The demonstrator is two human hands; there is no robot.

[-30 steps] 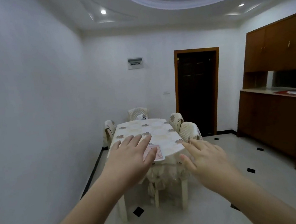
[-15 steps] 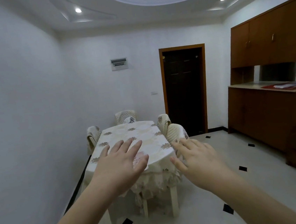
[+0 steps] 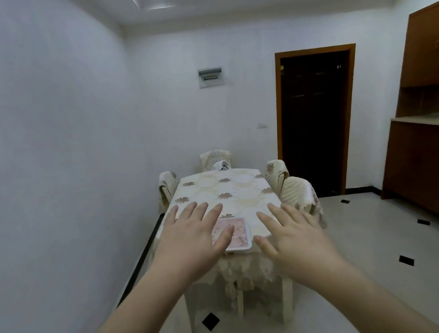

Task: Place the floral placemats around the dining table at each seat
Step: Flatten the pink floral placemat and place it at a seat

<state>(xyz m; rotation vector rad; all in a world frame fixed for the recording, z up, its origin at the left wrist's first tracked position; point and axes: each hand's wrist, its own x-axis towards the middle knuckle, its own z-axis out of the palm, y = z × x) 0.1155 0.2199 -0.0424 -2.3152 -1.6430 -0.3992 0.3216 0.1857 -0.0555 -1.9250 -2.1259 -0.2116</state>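
Two hands extended toward bench, no placemat grasped.
Left hand (image 3: 194, 243) and right hand (image 3: 294, 235) released, fingers spread, raised short of the bench (image 3: 226, 192). Pink floral placemats (image 3: 236, 235) stacked at near bench edge, between both hands, likely staged there for pickup.

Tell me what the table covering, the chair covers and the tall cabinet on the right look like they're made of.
Tablecloth: probably fabric, cream with brown flower motifs; its edge hangs in soft frilled folds. Chair covers: likely quilted cloth, judging by the padded diamond stitching and draped hem. Cabinet: wood or wood veneer, reddish-brown with a smooth, slightly glossy face; grain too blurred to confirm.
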